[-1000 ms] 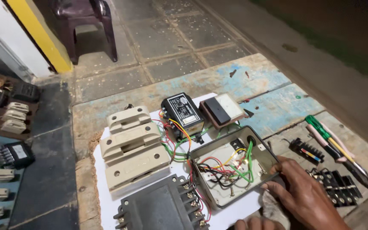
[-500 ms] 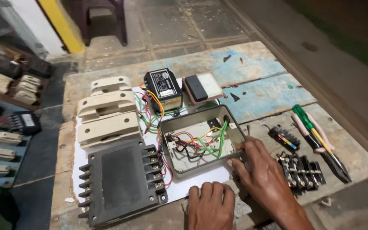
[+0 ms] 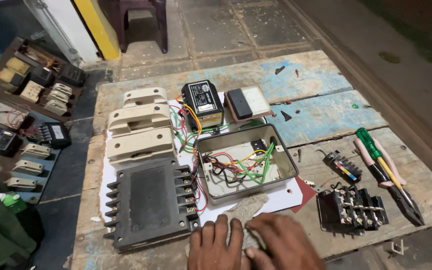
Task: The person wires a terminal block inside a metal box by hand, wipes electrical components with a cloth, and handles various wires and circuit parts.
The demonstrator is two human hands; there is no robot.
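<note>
Head view: cloth (image 3: 243, 207) under both hands.

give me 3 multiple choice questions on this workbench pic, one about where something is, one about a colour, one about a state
1. Where is the screwdriver?
A. right side of the table, beside the pliers
B. inside the open box
C. on the floor

2. What colour is the screwdriver's handle?
A. red
B. green
C. blue

3. What state is the open box in?
A. lid shut
B. empty
C. open, with wires showing inside

Answers:
1. A: it lies at the table's right side, next to the pliers.
2. B: the handle is green, with a yellow shaft section below it.
3. C: the box has no lid on and red, green, yellow and black wires lie inside.

Both the left hand and right hand rest on a cloth in front of the box.
</note>
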